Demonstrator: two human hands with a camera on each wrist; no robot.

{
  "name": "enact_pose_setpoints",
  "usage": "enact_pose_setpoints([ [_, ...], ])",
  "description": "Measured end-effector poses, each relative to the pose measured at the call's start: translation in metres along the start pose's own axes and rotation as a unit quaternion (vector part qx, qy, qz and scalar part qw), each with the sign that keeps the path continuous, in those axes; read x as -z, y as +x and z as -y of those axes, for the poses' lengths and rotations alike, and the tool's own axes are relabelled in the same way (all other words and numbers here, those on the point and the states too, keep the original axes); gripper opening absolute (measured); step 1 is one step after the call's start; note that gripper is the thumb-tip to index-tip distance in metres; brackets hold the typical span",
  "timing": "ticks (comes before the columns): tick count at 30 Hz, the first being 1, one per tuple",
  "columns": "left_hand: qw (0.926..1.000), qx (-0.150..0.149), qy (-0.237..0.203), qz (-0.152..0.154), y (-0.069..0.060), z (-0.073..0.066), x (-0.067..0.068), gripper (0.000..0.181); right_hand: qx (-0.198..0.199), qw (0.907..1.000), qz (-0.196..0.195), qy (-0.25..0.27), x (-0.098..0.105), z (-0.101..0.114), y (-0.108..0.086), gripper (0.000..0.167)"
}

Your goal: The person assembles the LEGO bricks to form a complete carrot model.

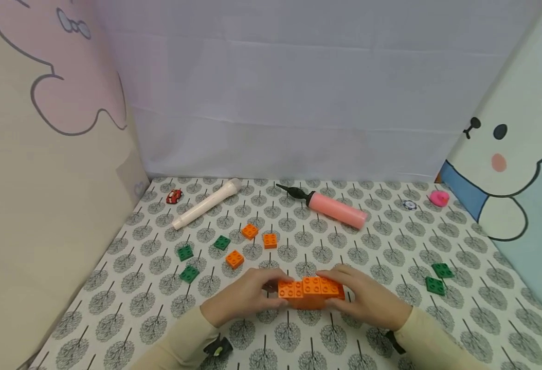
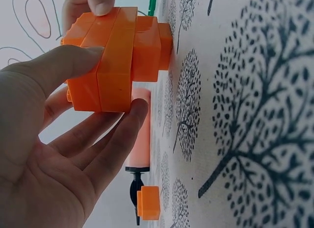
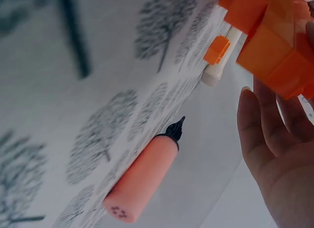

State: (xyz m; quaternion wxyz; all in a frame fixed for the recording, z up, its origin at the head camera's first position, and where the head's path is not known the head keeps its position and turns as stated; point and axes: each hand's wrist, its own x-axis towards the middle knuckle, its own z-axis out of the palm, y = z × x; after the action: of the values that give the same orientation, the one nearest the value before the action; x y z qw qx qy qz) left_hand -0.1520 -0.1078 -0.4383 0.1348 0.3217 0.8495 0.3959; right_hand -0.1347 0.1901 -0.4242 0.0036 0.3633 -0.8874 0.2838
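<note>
At the lower centre of the frame, the joined orange bricks [image 1: 311, 298] sit between two hands, studs upward. The left hand [image 1: 245, 294] has its grip at the left end and the right hand [image 1: 370, 295] at the right end. Both grips are closed only to the width of the bricks, thumbs on the near side and fingers on the far side; holding both ends probably keeps the piece level and lets pressure be shared. In the left wrist view a narrower part steps down toward the surface; whether it touches is unclear.

Just beyond, left of centre, three loose orange bricks [image 1: 235, 259] lie near three green bricks [image 1: 189, 274], perhaps set there for easy reach. Two more green bricks [image 1: 435, 285] lie at the right.

The surface [image 1: 294, 336] wears a white cloth printed with dark trees. Along its far part, from left to right, lie a red toy car [image 1: 174, 196], a whitish stick [image 1: 208, 204], a pink pump [image 1: 338, 209], a small disc [image 1: 410, 205] and a pink toy [image 1: 439, 198]. A pale sheet [image 1: 299, 113] hangs behind, with cartoon-printed hangings [image 1: 35, 216] at both sides.
</note>
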Motion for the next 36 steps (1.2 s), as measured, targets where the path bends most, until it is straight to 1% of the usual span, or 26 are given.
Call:
enact_pose_setpoints([
  [5,0.9999,0.000,0.008,0.008,0.001,-0.001,-0.001,0.043,-0.017,0.9999,0.002,-0.001,0.004,-0.005,-0.010,0.052],
  [8,0.9999,0.012,0.002,0.008,-0.001,-0.001,0.002,0.054,-0.018,0.9998,0.001,-0.003,0.004,-0.006,-0.012,0.051],
  [10,0.9996,0.020,0.016,-0.008,-0.004,0.001,0.007,0.060,-0.018,0.9998,0.000,-0.004,0.004,-0.006,-0.012,0.051],
  [11,0.9988,0.026,0.034,-0.024,-0.006,0.002,0.011,0.061,-0.018,0.9998,0.000,-0.004,0.004,-0.006,-0.012,0.051],
  [12,0.9967,0.031,0.061,-0.044,-0.008,0.005,0.015,0.061,-0.017,0.9998,-0.001,-0.005,0.003,-0.006,-0.012,0.052],
  [13,0.9924,0.033,0.097,-0.067,-0.009,0.008,0.019,0.059,-0.016,0.9999,-0.002,-0.005,0.003,-0.006,-0.012,0.052],
  [14,0.9851,0.038,0.140,-0.092,-0.011,0.012,0.023,0.055,-0.013,0.9999,-0.002,-0.005,0.003,-0.005,-0.012,0.052],
  [16,0.9635,0.060,0.224,-0.134,-0.013,0.019,0.031,0.051,-0.010,0.9999,-0.005,-0.007,0.003,-0.005,-0.012,0.053],
  [17,0.9520,0.075,0.256,-0.149,-0.014,0.023,0.034,0.051,-0.007,0.9999,-0.007,-0.008,0.002,-0.006,-0.012,0.053],
  [18,0.9420,0.088,0.282,-0.160,-0.015,0.027,0.037,0.053,-0.006,0.9999,-0.009,-0.009,0.002,-0.006,-0.012,0.053],
  [19,0.9344,0.105,0.297,-0.165,-0.015,0.030,0.039,0.054,-0.005,0.9999,-0.011,-0.011,0.002,-0.006,-0.012,0.054],
  [20,0.9294,0.123,0.305,-0.167,-0.016,0.033,0.041,0.054,-0.005,0.9999,-0.011,-0.012,0.002,-0.006,-0.012,0.054],
  [21,0.9263,0.136,0.309,-0.167,-0.016,0.035,0.042,0.055,-0.005,0.9998,-0.012,-0.013,0.002,-0.006,-0.012,0.054],
  [23,0.9260,0.159,0.301,-0.162,-0.016,0.038,0.044,0.050,-0.005,0.9998,-0.013,-0.011,0.001,-0.006,-0.012,0.055],
  [25,0.9268,0.168,0.296,-0.158,-0.016,0.041,0.044,0.042,-0.005,0.9998,-0.014,-0.010,0.001,-0.006,-0.011,0.055],
  [28,0.9289,0.170,0.289,-0.157,-0.015,0.043,0.044,0.034,-0.005,0.9998,-0.015,-0.011,0.000,-0.006,-0.012,0.054],
  [30,0.9327,0.166,0.278,-0.159,-0.014,0.042,0.043,0.035,-0.005,0.9998,-0.017,-0.011,0.000,-0.006,-0.012,0.054],
  [32,0.9413,0.161,0.249,-0.161,-0.013,0.038,0.041,0.039,-0.006,0.9998,-0.017,-0.010,0.000,-0.006,-0.012,0.053],
  [34,0.9542,0.155,0.200,-0.159,-0.012,0.034,0.039,0.042,-0.007,0.9998,-0.016,-0.010,0.000,-0.006,-0.012,0.053],
  [36,0.9658,0.137,0.153,-0.158,-0.010,0.027,0.035,0.045,-0.008,0.9998,-0.015,-0.011,0.001,-0.007,-0.012,0.053],
])
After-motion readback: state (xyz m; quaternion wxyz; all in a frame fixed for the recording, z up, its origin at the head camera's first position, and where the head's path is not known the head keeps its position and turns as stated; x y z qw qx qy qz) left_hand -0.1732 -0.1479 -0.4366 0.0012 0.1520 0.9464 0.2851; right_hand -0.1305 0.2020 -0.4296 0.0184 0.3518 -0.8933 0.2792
